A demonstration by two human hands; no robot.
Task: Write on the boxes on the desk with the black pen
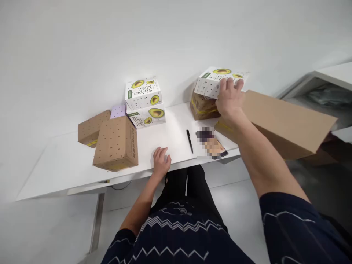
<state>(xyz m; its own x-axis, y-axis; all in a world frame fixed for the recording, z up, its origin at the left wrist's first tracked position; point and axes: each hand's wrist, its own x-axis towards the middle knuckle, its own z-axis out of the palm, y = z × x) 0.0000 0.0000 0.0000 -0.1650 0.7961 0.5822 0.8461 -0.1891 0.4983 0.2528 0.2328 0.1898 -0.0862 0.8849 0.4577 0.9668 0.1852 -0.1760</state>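
Here, the outstretched right hand (230, 98) curls over an avocado box (208, 85), grip unclear; left hand (161, 161) loosely spread.

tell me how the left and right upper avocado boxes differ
The right upper box has the right hand on it; the left upper box is untouched. The right upper box is above a brown box; the left upper box is on another white box. Both are white with avocado pictures.

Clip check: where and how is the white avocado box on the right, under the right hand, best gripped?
Likely by its opposite ends, from above and the near side: the white avocado box is raised on a brown box, its left end looks unobstructed, and the wall stands behind. The right hand lies over the box's right part.
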